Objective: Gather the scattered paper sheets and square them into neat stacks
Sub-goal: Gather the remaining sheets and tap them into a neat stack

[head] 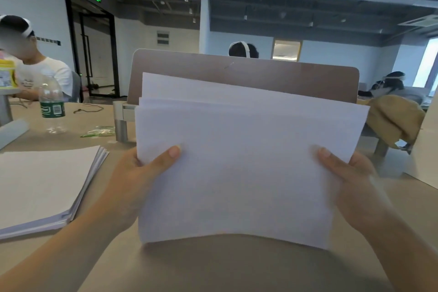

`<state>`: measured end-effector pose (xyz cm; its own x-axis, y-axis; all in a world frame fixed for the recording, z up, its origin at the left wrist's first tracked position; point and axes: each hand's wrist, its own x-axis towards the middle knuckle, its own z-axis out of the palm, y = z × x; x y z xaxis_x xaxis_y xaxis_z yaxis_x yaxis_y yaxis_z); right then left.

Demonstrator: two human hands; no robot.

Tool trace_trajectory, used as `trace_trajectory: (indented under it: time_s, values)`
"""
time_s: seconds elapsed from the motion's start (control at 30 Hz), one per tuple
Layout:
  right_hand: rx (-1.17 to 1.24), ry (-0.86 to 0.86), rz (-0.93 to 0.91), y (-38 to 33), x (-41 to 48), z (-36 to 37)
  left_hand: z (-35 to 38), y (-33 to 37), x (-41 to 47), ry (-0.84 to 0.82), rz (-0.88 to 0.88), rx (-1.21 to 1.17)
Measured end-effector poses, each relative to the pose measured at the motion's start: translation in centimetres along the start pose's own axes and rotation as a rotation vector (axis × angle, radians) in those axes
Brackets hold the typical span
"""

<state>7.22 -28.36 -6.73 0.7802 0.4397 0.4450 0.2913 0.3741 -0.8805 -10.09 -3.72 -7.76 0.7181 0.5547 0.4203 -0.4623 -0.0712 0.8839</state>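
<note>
Sheaf point(237, 173): we hold it upright, tops uneven.
Left grip point(139, 173): pinches sheaf's left edge.
Right grip point(353, 178): pinches sheaf's right edge.
Stack point(40, 185): flat, left of sheaf.

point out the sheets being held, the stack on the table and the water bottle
held sheets point(237, 161), head view, middle of the front sheet
paper stack point(40, 185), head view, top sheet
water bottle point(52, 109), head view, green label

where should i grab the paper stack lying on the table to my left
Probably its right edge, coming from the right. The stack lies flat on the table, and that edge is stepped, sheets offset, so it should lift easiest, and nearest the left hand, which now grips other sheets.
</note>
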Motion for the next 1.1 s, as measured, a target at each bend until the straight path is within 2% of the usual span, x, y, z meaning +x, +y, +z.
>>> trace_trajectory:
  time_s: [0.23, 0.33, 0.43, 0.57, 0.63, 0.73, 0.83, 1.1]
  values:
    - [0.004, -0.01, -0.144, -1.0, 0.3, -0.3, 0.2, 1.3, 0.3, 0.109, 0.197, 0.093]
    - [-0.02, -0.028, -0.173, -1.4, -0.1, 0.2, 0.4, 1.7, 0.3, 0.219, 0.279, 0.192]
    - [-0.144, 0.058, -0.264, -1.6, -0.5, 1.0, 0.8, 2.1, 0.0, 0.291, 0.357, 0.4]
    - [-0.379, 0.271, -0.45, -1.9, -0.5, 1.5, 0.7, 2.9, -0.4, 0.299, 0.495, 0.534]
    - [-0.48, 0.281, -0.515, -2.1, -0.7, 1.5, 0.7, 3.2, -0.4, 0.294, 0.543, 0.648]
    - [-0.703, 0.269, -0.572, -2.2, -0.9, 1.6, 0.9, 3.5, -0.5, 0.298, 0.578, 0.822]
    - [-0.793, 0.282, -0.6, -2.1, -0.7, 1.5, 0.8, 3.1, -0.4, 0.33, 0.617, 0.901]
    - [-0.785, 0.308, -0.604, -2.0, -0.6, 1.1, 0.6, 3.1, -0.4, 0.365, 0.62, 0.878]
